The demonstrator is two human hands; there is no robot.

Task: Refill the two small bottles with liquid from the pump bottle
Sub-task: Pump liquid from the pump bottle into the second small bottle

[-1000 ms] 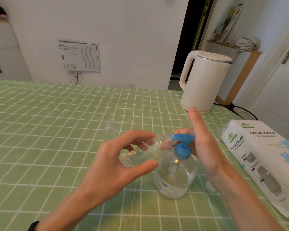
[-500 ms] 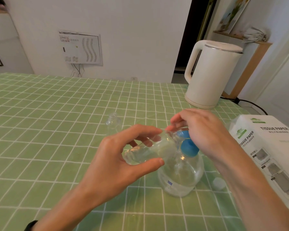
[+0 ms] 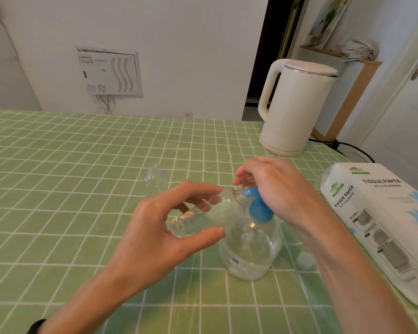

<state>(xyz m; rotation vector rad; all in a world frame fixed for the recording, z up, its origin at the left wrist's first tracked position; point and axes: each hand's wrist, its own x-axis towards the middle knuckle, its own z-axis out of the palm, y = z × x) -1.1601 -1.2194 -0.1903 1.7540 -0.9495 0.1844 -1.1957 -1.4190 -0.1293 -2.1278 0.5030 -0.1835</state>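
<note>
Table [image 3: 58,213], green check cloth: pump bottle [image 3: 251,251] stands front-R, part full. R hand [image 3: 280,189] curled over blue pump head [image 3: 260,210], pressing. L hand [image 3: 155,237] grips 1st small bottle [image 3: 203,218], tilted, mouth at nozzle, some liquid inside. 2nd small bottle [image 3: 155,179] upright behind, uncapped, looks empty. Step: filling 1st. Next: mouth tight to nozzle, more strokes, then swap to 2nd.

L hand [image 3: 155,233] in C-grip, R hand [image 3: 276,189] palm-down (fingers curled)

Tilted clear small bottle [image 3: 203,218] at blue-capped pump bottle [image 3: 251,256]; second small bottle [image 3: 155,179] upright beyond.
</note>
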